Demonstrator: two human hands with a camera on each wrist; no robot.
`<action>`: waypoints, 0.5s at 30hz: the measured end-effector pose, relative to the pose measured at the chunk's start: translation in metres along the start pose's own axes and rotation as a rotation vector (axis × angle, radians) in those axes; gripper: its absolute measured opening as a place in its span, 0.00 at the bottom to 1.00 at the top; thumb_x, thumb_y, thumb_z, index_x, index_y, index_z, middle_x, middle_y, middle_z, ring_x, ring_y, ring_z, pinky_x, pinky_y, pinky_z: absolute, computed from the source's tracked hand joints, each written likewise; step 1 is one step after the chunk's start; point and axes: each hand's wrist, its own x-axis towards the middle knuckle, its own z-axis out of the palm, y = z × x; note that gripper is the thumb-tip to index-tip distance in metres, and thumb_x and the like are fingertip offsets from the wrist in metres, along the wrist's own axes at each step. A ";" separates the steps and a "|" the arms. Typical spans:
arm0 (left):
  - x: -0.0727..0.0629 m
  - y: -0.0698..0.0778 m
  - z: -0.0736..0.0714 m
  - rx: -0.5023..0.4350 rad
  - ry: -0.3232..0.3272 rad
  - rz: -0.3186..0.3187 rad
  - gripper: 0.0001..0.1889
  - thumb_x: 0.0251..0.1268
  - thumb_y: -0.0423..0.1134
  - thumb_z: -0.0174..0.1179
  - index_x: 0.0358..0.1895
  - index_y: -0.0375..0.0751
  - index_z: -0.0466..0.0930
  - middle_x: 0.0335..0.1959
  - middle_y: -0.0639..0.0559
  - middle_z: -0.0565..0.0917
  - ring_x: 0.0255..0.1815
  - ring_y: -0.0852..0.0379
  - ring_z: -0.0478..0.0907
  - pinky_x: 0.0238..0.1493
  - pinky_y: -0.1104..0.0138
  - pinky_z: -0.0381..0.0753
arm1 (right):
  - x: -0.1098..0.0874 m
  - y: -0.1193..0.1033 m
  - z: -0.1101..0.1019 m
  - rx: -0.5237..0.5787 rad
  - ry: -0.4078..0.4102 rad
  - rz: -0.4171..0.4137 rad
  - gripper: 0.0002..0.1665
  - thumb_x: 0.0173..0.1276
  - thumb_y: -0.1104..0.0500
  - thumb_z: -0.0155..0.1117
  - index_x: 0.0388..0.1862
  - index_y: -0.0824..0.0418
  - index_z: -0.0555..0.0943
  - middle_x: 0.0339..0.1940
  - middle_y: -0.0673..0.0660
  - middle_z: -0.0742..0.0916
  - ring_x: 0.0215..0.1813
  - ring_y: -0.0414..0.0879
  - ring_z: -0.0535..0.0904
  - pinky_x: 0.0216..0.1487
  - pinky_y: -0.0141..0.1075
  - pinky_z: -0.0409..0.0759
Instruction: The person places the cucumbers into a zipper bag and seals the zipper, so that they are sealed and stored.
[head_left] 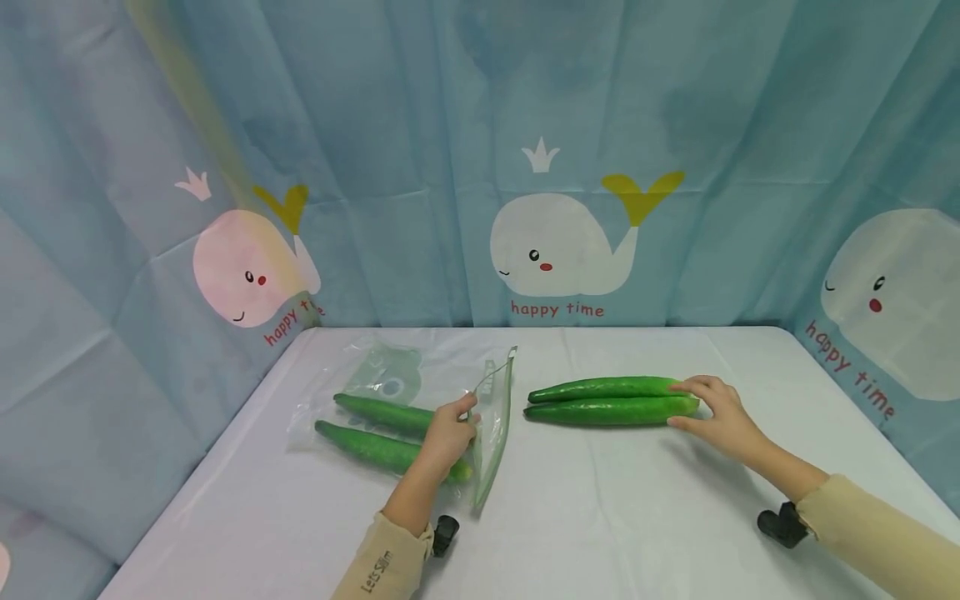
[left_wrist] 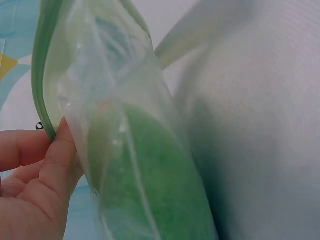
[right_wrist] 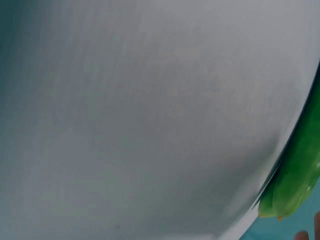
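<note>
My left hand pinches the green-edged mouth of a clear zip bag between thumb and fingers. Two green cucumbers lie inside the bag, one farther back and one nearer. The left wrist view shows a cucumber end through the plastic beside the pinching fingers. Two more cucumbers, a back one and a front one, lie side by side on the table. Around their right ends my right hand has its thumb and fingers spread. In the right wrist view its fingertips appear apart from the cucumbers.
A white cloth covers the table. Behind it and at both sides hangs a blue curtain with whale prints. Black wrist devices sit under the left cuff and the right cuff.
</note>
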 end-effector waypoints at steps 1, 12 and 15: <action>0.000 0.000 0.000 0.000 0.000 0.001 0.29 0.61 0.15 0.41 0.69 0.19 0.57 0.75 0.31 0.53 0.68 0.35 0.64 0.25 0.73 0.63 | 0.001 0.002 0.000 -0.009 0.000 -0.011 0.31 0.62 0.56 0.71 0.61 0.68 0.74 0.60 0.74 0.68 0.61 0.74 0.57 0.49 0.69 0.62; 0.001 -0.001 0.000 0.013 0.005 -0.004 0.29 0.62 0.16 0.42 0.69 0.20 0.58 0.75 0.33 0.54 0.68 0.36 0.64 0.25 0.72 0.63 | 0.014 0.014 0.002 -0.103 -0.077 -0.021 0.37 0.56 0.53 0.76 0.61 0.67 0.75 0.52 0.72 0.72 0.53 0.69 0.64 0.44 0.63 0.68; 0.000 0.000 0.000 0.015 0.002 -0.005 0.29 0.62 0.16 0.42 0.69 0.20 0.58 0.75 0.33 0.54 0.68 0.36 0.64 0.26 0.72 0.63 | 0.016 0.015 0.002 -0.118 -0.105 -0.003 0.38 0.55 0.52 0.76 0.62 0.66 0.74 0.52 0.73 0.71 0.53 0.71 0.63 0.43 0.64 0.68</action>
